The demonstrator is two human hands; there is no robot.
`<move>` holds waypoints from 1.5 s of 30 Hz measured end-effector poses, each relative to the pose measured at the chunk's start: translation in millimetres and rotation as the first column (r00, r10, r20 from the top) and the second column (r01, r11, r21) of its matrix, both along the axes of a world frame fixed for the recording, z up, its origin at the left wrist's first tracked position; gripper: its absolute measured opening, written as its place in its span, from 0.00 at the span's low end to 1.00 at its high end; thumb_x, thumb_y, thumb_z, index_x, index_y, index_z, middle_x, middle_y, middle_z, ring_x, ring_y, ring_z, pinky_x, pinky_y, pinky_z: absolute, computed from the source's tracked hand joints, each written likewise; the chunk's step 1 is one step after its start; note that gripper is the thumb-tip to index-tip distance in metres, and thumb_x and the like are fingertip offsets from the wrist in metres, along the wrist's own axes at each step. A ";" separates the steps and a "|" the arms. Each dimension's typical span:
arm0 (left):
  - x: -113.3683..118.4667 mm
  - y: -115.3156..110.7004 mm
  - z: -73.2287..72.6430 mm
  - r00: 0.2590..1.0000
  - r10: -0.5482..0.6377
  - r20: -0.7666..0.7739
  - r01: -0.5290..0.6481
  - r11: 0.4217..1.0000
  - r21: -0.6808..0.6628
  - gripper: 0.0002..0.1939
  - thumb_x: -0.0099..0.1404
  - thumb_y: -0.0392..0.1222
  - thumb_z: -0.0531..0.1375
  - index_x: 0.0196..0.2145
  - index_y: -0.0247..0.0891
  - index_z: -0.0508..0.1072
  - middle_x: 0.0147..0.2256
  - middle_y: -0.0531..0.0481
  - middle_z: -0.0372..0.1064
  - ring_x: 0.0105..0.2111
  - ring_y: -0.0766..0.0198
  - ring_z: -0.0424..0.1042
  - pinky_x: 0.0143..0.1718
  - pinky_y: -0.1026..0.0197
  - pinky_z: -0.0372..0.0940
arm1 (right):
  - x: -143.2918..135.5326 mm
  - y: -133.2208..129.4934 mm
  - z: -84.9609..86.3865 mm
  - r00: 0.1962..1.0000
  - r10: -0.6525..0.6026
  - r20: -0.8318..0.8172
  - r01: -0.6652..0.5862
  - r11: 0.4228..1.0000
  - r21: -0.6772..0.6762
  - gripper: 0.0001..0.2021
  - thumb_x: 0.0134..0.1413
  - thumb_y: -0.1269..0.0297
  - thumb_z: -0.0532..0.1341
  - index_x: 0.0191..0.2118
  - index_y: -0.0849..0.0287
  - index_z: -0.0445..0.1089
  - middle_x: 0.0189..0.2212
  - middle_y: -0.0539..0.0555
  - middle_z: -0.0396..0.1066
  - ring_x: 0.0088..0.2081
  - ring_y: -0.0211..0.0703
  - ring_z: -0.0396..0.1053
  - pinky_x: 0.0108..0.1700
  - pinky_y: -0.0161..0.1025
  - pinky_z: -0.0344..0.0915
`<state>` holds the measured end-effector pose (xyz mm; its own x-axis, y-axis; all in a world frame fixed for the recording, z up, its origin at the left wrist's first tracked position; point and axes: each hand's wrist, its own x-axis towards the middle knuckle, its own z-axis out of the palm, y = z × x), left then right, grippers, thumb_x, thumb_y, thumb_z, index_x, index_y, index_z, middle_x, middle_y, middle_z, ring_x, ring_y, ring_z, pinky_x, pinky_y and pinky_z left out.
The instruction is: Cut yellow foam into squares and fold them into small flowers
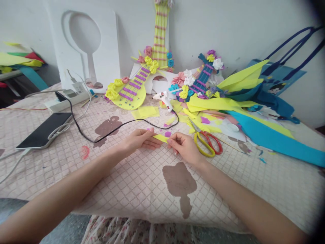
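Note:
Between my two hands a small strip of yellow crepe paper [160, 138] is stretched just above the tablecloth. My left hand [143, 139] pinches its left end under the thumb, with the other fingers extended beneath. At the right end, my right hand [184, 145] grips the paper between thumb and curled fingers. Scissors [205, 142] with one yellow and one red handle lie just beyond my right hand. A white hot glue gun [165, 100] rests behind the strip, its black cord running left across the table.
Paper-flowered craft guitars [132, 86] lean at the back near a white cut-out board [109, 51]. A phone [45, 130] and a power strip [68, 100] sit left. Blue crepe paper [276, 139], yellow scraps [146, 112] and a blue bag [286, 74] lie right and behind.

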<state>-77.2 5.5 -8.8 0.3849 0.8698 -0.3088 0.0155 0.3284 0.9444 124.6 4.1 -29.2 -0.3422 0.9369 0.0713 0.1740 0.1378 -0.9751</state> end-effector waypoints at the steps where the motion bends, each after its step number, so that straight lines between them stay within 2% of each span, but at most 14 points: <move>1: 0.6 -0.2 -0.3 0.999 0.013 -0.035 -0.012 0.999 0.033 0.19 0.61 0.52 0.59 0.37 0.31 0.74 0.36 0.40 0.76 0.35 0.62 0.76 0.40 0.61 0.70 | 0.8 0.5 -0.2 1.000 0.000 -0.007 0.000 1.000 -0.004 0.13 0.51 0.54 0.61 0.28 0.58 0.64 0.22 0.48 0.69 0.16 0.31 0.57 0.18 0.31 0.57; 6: -1.5 0.1 -2.5 0.991 0.001 -0.133 0.015 0.992 0.126 0.15 0.55 0.48 0.64 0.33 0.31 0.74 0.33 0.42 0.77 0.30 0.64 0.76 0.34 0.64 0.70 | 2.8 1.1 -0.1 1.000 0.008 -0.011 -0.008 1.000 -0.009 0.13 0.51 0.54 0.61 0.28 0.59 0.65 0.22 0.48 0.69 0.16 0.30 0.57 0.18 0.31 0.58; 11: -3.5 1.0 -2.3 0.987 -0.093 -0.129 0.116 0.976 0.182 0.17 0.57 0.49 0.62 0.37 0.32 0.73 0.36 0.43 0.76 0.34 0.64 0.75 0.36 0.63 0.70 | 0.7 -1.1 1.7 0.999 0.029 0.031 -0.030 0.999 0.011 0.12 0.52 0.54 0.61 0.29 0.59 0.65 0.22 0.48 0.68 0.17 0.31 0.57 0.18 0.31 0.58; 14: 0.8 0.4 -1.8 0.992 -0.001 -0.129 0.035 0.965 0.261 0.13 0.56 0.45 0.63 0.33 0.31 0.73 0.31 0.45 0.76 0.31 0.65 0.75 0.35 0.64 0.70 | 1.1 -1.0 2.5 0.994 0.101 0.032 -0.100 0.995 -0.018 0.11 0.52 0.56 0.60 0.30 0.59 0.66 0.23 0.48 0.68 0.18 0.31 0.59 0.19 0.31 0.59; 17: 1.3 1.5 -0.6 0.983 0.096 -0.155 -0.060 0.974 0.219 0.11 0.57 0.43 0.62 0.28 0.31 0.72 0.25 0.46 0.75 0.27 0.65 0.75 0.31 0.65 0.69 | 6.0 2.8 3.2 0.988 0.151 0.024 -0.148 0.984 -0.096 0.12 0.52 0.56 0.60 0.37 0.59 0.68 0.26 0.50 0.71 0.18 0.31 0.63 0.17 0.30 0.56; 23: -3.4 3.2 1.9 0.984 0.144 -0.108 -0.130 0.983 0.130 0.12 0.57 0.45 0.63 0.30 0.31 0.71 0.25 0.45 0.76 0.26 0.64 0.76 0.30 0.65 0.70 | 9.7 8.3 8.0 0.997 0.075 0.001 -0.074 0.990 -0.122 0.18 0.55 0.50 0.56 0.41 0.61 0.67 0.28 0.53 0.72 0.20 0.34 0.67 0.14 0.29 0.51; 26: -2.2 1.4 0.5 0.987 0.121 -0.109 -0.101 0.979 0.176 0.14 0.55 0.47 0.64 0.30 0.31 0.72 0.25 0.45 0.75 0.28 0.63 0.76 0.32 0.64 0.70 | 4.1 5.4 8.7 0.992 0.125 0.002 -0.124 0.985 -0.120 0.16 0.56 0.50 0.55 0.37 0.60 0.66 0.20 0.48 0.68 0.16 0.30 0.60 0.15 0.28 0.51; 31: -3.5 -0.3 0.5 0.975 -0.002 -0.223 0.058 0.968 0.245 0.13 0.55 0.46 0.63 0.30 0.32 0.73 0.28 0.46 0.75 0.29 0.62 0.75 0.33 0.62 0.70 | 1.6 1.8 6.5 0.978 0.194 0.071 -0.186 0.977 -0.103 0.12 0.50 0.56 0.61 0.28 0.59 0.64 0.20 0.47 0.67 0.19 0.31 0.60 0.21 0.31 0.60; 34: -4.5 -1.6 2.9 0.926 -0.038 -0.377 0.173 0.927 0.332 0.12 0.57 0.46 0.60 0.29 0.33 0.72 0.27 0.48 0.74 0.27 0.64 0.73 0.30 0.63 0.68 | 4.8 1.2 10.5 0.966 0.218 0.138 -0.205 0.973 -0.102 0.11 0.51 0.57 0.60 0.28 0.59 0.64 0.20 0.47 0.67 0.19 0.32 0.60 0.21 0.31 0.59; 37: -8.1 -0.8 5.0 0.865 0.025 -0.501 0.233 0.865 0.445 0.12 0.60 0.46 0.56 0.28 0.34 0.71 0.24 0.51 0.70 0.23 0.68 0.69 0.25 0.66 0.64 | 19.2 3.9 21.1 0.930 0.279 0.240 -0.269 0.960 -0.073 0.10 0.53 0.58 0.58 0.30 0.59 0.65 0.24 0.49 0.70 0.21 0.33 0.63 0.23 0.32 0.60; 39: -12.3 3.2 6.2 0.842 0.093 -0.532 0.222 0.839 0.497 0.11 0.61 0.45 0.55 0.27 0.34 0.70 0.22 0.53 0.68 0.22 0.70 0.66 0.24 0.68 0.62 | 39.3 7.6 29.1 0.922 0.215 0.322 -0.234 0.972 0.021 0.10 0.54 0.57 0.57 0.34 0.58 0.66 0.28 0.50 0.70 0.24 0.35 0.65 0.26 0.33 0.62; 41: -13.6 11.3 8.0 0.839 0.117 -0.532 0.212 0.829 0.517 0.11 0.61 0.45 0.55 0.27 0.34 0.69 0.20 0.54 0.66 0.21 0.71 0.65 0.23 0.69 0.60 | 65.4 11.7 34.1 0.891 -0.004 0.455 -0.091 0.978 0.186 0.09 0.55 0.57 0.56 0.34 0.58 0.65 0.30 0.50 0.69 0.29 0.38 0.66 0.31 0.35 0.62; 43: -5.6 23.4 11.3 0.854 0.078 -0.514 0.236 0.822 0.518 0.11 0.60 0.44 0.57 0.26 0.34 0.69 0.20 0.54 0.66 0.21 0.71 0.65 0.22 0.69 0.60 | 90.9 15.3 34.0 0.768 -0.234 0.596 0.045 0.949 0.313 0.11 0.51 0.56 0.59 0.35 0.57 0.62 0.28 0.49 0.67 0.27 0.39 0.64 0.30 0.36 0.61; 45: 15.8 38.4 16.4 0.878 0.011 -0.478 0.261 0.827 0.498 0.10 0.59 0.43 0.58 0.25 0.34 0.69 0.20 0.53 0.67 0.21 0.71 0.66 0.22 0.70 0.60 | 109.6 18.2 28.8 0.617 -0.334 0.713 0.060 0.923 0.381 0.14 0.46 0.55 0.62 0.35 0.56 0.60 0.27 0.49 0.65 0.28 0.41 0.63 0.28 0.36 0.58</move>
